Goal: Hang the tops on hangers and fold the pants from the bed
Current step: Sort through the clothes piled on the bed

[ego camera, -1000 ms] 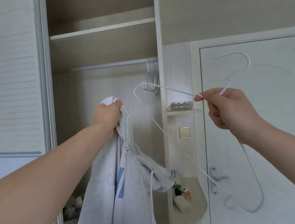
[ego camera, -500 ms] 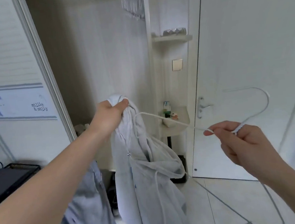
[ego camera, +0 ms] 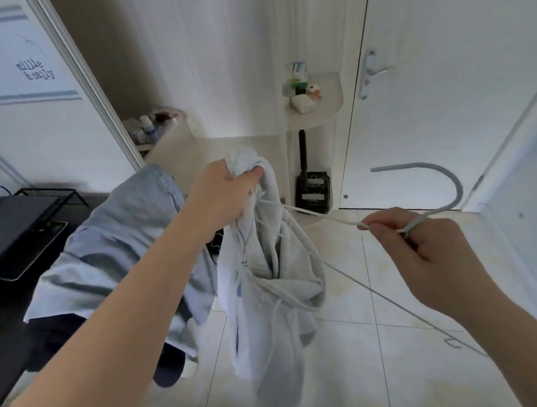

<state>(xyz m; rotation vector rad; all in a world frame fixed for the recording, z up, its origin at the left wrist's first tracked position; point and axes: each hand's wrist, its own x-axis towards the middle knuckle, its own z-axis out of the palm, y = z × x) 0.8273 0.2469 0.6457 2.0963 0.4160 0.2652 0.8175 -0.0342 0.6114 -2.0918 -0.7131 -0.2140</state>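
Observation:
My left hand [ego camera: 227,194] grips the bunched top of a light grey zip hoodie [ego camera: 269,300], which hangs down over the tiled floor. My right hand [ego camera: 427,248] pinches a thin white wire hanger [ego camera: 447,184] at its neck, hook curving up to the right. One hanger arm runs left from my right fingers into the hoodie's opening just below my left hand. The other arm slants down to the right. A pale blue garment [ego camera: 118,249] lies draped at the left, behind my left forearm.
An open wardrobe [ego camera: 185,80] stands ahead with a rounded corner shelf [ego camera: 316,101] holding small items. A white door with a handle [ego camera: 369,74] is at the right. A dark surface with a black wire tray [ego camera: 46,196] is at the left.
My view has dropped from the wardrobe rail to the floor. Both hands came down and closer together, and the hanger's arm has gone into the hoodie's opening.

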